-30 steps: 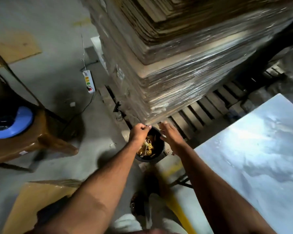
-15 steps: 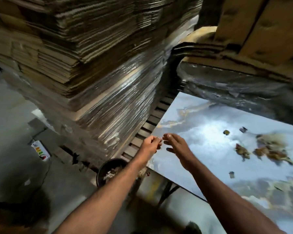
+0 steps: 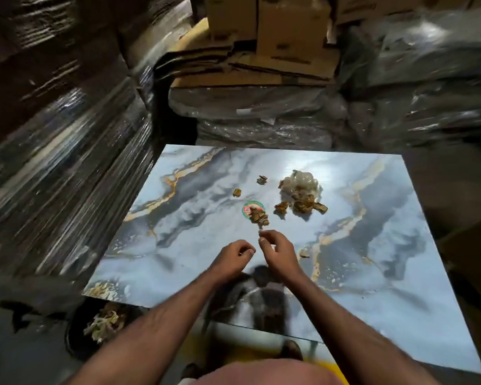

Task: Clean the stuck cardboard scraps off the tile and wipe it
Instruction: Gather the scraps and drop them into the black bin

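A blue-grey marbled tile [image 3: 200, 226] with gold veins lies flat before me. Brown cardboard scraps [image 3: 303, 202] cluster near its far middle beside a crumpled clear plastic wad [image 3: 303, 181]. One scrap [image 3: 259, 217] lies on a round green-and-red sticker [image 3: 249, 207]. Small bits sit at the far left of the cluster [image 3: 236, 192], behind it [image 3: 261, 179], and to the right of my hands [image 3: 304, 252]. My left hand [image 3: 232, 257] hovers over the tile with curled fingers, holding nothing I can see. My right hand [image 3: 279, 252] is close beside it, fingers bent and empty.
A black bucket [image 3: 72, 345] holding scraps stands on the floor by the tile's near left corner. Shrink-wrapped cardboard stacks [image 3: 53, 162] rise on the left. Wrapped bundles [image 3: 261, 118] and boxes [image 3: 289, 29] crowd behind. A brown box [image 3: 475, 245] sits at the right.
My view swung from the bucket on the floor to the tile. Both hands moved from above the bucket to over the tile's near middle, and the right hand's fingers curled.
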A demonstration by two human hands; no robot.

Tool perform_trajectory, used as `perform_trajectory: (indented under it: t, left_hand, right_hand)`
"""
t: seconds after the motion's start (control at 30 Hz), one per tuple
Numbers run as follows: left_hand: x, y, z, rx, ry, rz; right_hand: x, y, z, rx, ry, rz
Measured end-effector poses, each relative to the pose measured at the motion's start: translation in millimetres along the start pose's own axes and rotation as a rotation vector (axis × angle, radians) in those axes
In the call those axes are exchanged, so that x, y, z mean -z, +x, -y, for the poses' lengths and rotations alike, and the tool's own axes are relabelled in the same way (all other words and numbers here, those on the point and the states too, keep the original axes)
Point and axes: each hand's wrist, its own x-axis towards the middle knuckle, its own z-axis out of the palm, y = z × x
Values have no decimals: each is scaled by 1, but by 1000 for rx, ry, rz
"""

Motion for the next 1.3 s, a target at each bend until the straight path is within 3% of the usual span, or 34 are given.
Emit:
perform_trajectory:
  t: [0.1, 0.17, 0.3, 0.4, 0.5, 0.7, 0.93, 1.07, 1.3]
  left_hand:
    - [-14, 16, -19, 3, 35, -101]
    - [-26, 22, -19, 41, 82, -261]
    - [-61, 12, -9, 319, 351, -487]
    - [-89, 11, -5, 445, 430, -446]
    - [-112, 21, 2, 503, 502, -349]
    - [-115, 62, 1, 403, 662, -318]
    - [-81, 128, -2, 218, 644, -320]
    - [-56, 142, 1, 12, 593, -317]
    - [-17, 175, 8, 38, 583, -247]
  right_hand:
    - [24, 4, -16, 21, -154, -25]
    - [37, 7, -25, 30, -305, -56]
    - [54, -5, -51, -120, -615, -98]
    - [56, -21, -72, -189, -752, -92]
    - [53, -20, -86, -164, -851, 50]
    - [40, 37, -88, -117, -950, 91]
    - [37, 99, -86, -33, -1021, -11]
    - [54, 108, -89, 62, -969, -48]
    - [94, 170, -91, 203, -776, 25]
